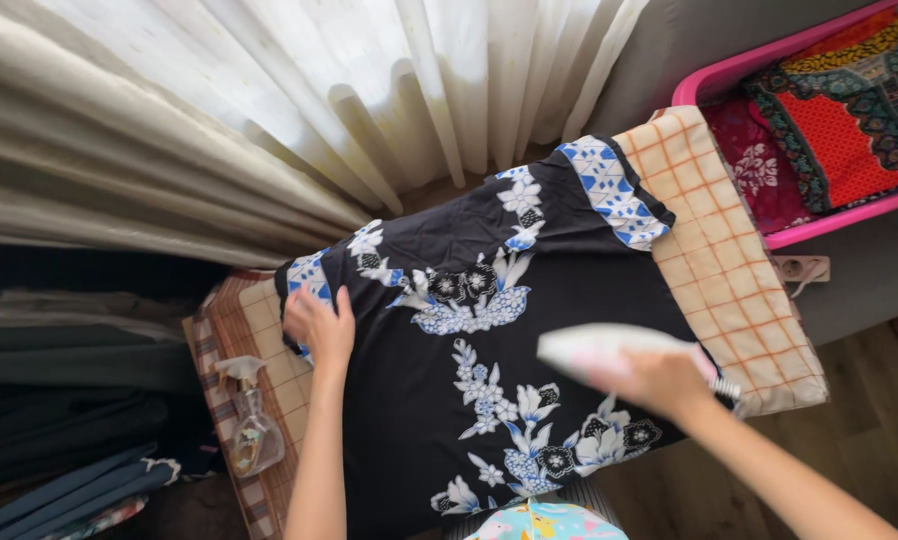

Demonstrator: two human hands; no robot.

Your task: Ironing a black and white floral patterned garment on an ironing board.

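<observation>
Black cotton-like garment with blue-and-white floral print (489, 350): spread flat over checked beige padded ironing board (729, 270). Left hand (319, 325): fingers spread, pressed flat on garment's patterned hem at board's left end. Right hand (659, 385): closed around white iron (599, 350), motion-blurred, over garment's right side. Clear glass spray bottle (252, 420) lying on board edge, left of left hand. Pink plastic basket (739, 70) with folded red patterned cloth, upper right. Pleated cream curtain (269, 100) behind.
</observation>
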